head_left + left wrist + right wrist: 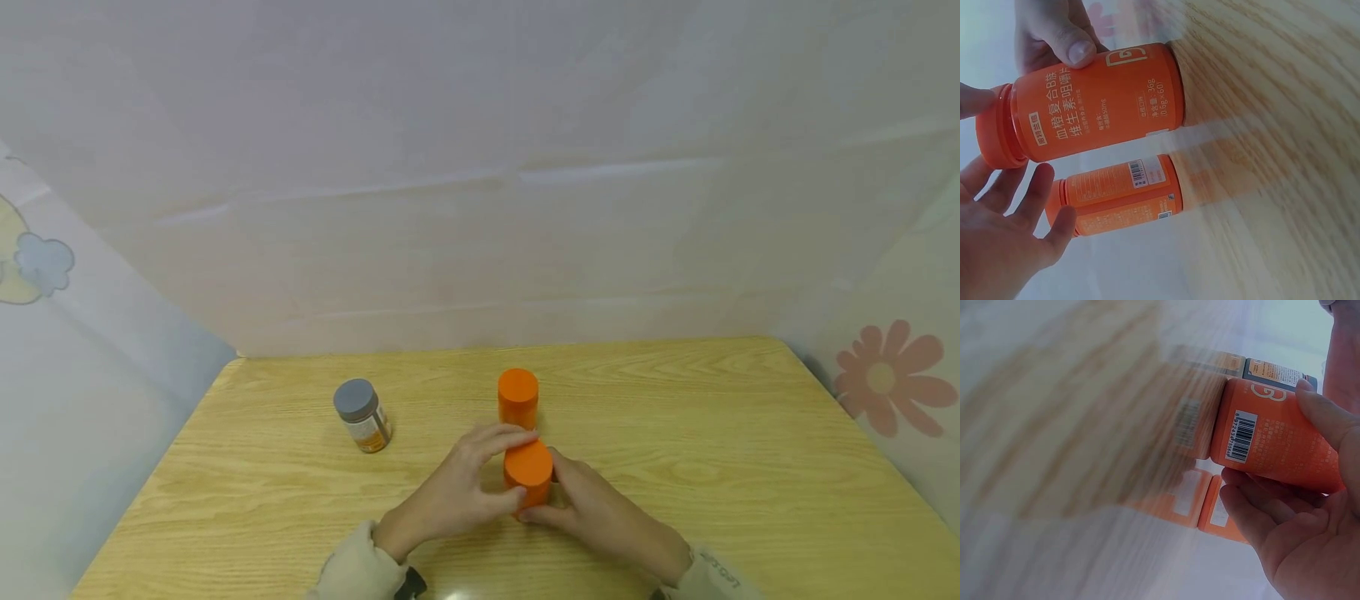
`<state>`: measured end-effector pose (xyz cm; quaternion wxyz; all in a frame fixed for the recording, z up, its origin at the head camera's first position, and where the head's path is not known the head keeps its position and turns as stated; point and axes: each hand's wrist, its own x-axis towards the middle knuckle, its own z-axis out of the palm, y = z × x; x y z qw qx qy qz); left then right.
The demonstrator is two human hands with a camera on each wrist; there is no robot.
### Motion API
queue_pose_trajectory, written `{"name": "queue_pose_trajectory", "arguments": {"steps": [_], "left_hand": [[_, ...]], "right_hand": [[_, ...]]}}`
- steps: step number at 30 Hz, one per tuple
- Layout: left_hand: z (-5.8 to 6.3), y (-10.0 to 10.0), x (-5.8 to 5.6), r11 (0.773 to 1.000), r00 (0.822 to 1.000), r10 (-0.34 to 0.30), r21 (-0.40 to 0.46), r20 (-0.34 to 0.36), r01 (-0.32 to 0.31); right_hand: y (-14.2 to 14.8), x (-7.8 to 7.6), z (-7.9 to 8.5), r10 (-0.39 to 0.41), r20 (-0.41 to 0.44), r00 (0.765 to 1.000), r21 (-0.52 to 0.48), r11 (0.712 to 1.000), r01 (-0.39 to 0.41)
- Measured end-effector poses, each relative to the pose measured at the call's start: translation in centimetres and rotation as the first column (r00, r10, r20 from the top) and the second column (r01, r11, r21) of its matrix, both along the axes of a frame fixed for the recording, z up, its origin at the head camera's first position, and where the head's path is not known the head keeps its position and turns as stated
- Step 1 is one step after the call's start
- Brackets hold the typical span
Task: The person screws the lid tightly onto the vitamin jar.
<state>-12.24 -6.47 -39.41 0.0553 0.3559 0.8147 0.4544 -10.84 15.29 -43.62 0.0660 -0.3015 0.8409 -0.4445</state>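
Observation:
Two orange supplement bottles stand upright on the table, one behind the other. The nearer bottle (pixel 533 497) is between my two hands. My left hand (pixel 468 487) holds its orange lid (pixel 999 128) from above, thumb on one side and fingers on the other. Lower down, my right hand (pixel 603 517) grips the bottle's body (pixel 1272 434), thumb and fingers on opposite sides. In the left wrist view a narrow ring of neck shows below the lid. The farther orange bottle (pixel 517 400) stands just beyond, its lid on, touched by neither hand as far as visible.
A dark bottle with a grey lid (pixel 362 415) stands upright to the left. The wood-grain table (pixel 705 417) ends at a pale cloth backdrop (pixel 480 250), with more cloth at both sides.

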Motion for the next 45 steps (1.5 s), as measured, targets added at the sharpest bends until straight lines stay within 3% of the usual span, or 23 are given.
{"name": "queue_pose_trajectory", "arguments": {"steps": [7,14,17,32,45], "left_hand": [[0.1,0.0,0.1,0.999,0.999,-0.022,0.03,0.043,0.02],[-0.1,0.4,0.3,0.995,0.996,0.094,0.039,0.003,-0.094],[-0.1,0.2,0.4,0.992,0.994,0.111,0.052,0.009,-0.111],[0.3,-0.8,0.6,0.998,0.991,0.009,0.061,0.133,-0.017],[-0.8,0.4,0.8,0.996,0.991,0.038,0.075,0.126,-0.048]], "right_hand": [[-0.1,0.1,0.2,-0.011,-0.002,1.0,0.023,1.0,0.011],[-0.1,0.1,0.5,-0.005,0.0,1.0,0.026,1.0,0.005],[-0.2,0.2,0.6,-0.013,0.001,1.0,0.03,0.999,0.013],[-0.6,0.2,1.0,0.001,-0.022,1.0,0.011,1.0,-0.001],[0.2,0.3,0.2,-0.039,-0.04,0.998,0.103,0.994,0.043]]}}
